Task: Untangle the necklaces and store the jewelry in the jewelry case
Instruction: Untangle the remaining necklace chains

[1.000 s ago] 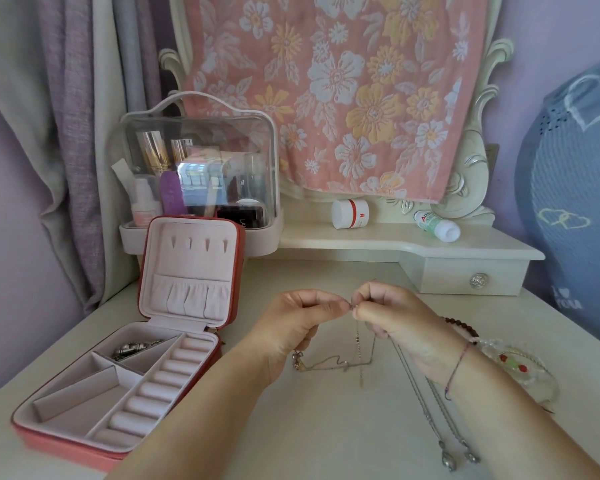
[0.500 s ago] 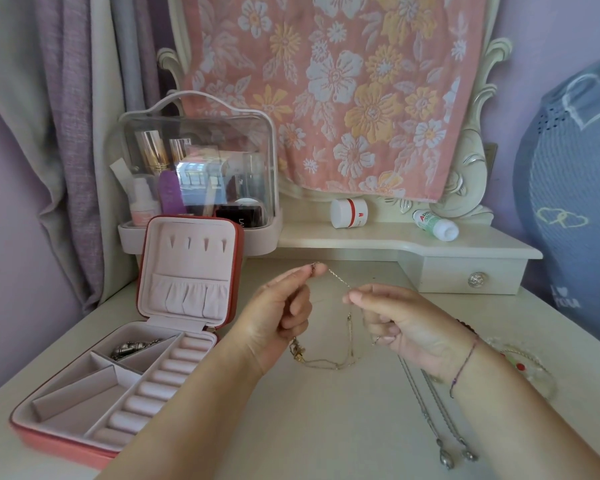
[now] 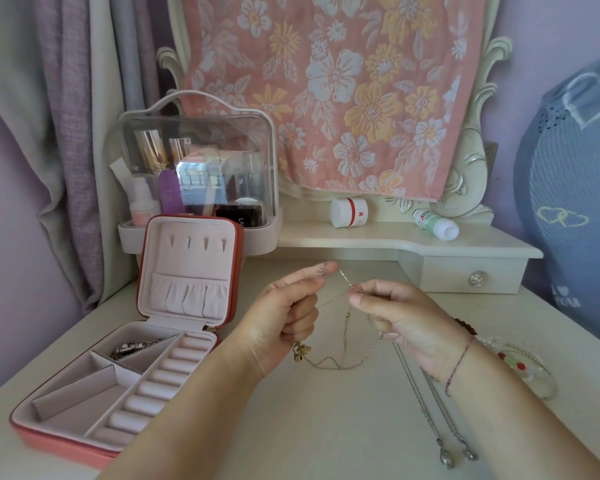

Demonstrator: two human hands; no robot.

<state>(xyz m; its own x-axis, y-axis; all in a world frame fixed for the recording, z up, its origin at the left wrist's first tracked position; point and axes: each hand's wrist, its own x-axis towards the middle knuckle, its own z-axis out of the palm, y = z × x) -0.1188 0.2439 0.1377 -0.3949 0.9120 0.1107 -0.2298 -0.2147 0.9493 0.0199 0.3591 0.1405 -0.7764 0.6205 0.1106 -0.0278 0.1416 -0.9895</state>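
Two hands worked one gold necklace (image 3: 344, 327) above the table (image 3: 326, 427) centre: left hand (image 3: 284, 320) pinched the clasp end between thumb and forefinger, right hand (image 3: 406, 317) pinched the chain just beside it. One metallic piece (image 3: 132, 347) lay in the open jewelry case (image 3: 125, 375) at 9 o'clock. Judged early: the gold slack crossed itself on the table, while silver necklaces (image 3: 425, 414) at 5 o'clock and bracelets (image 3: 523, 368) at 3 o'clock lay unstored.

Left hand (image 3: 284, 317): thumb and forefinger pinch fine chain (image 3: 344, 278), other fingers curled | Right hand (image 3: 407, 317): fingertips pinch same chain, just beside
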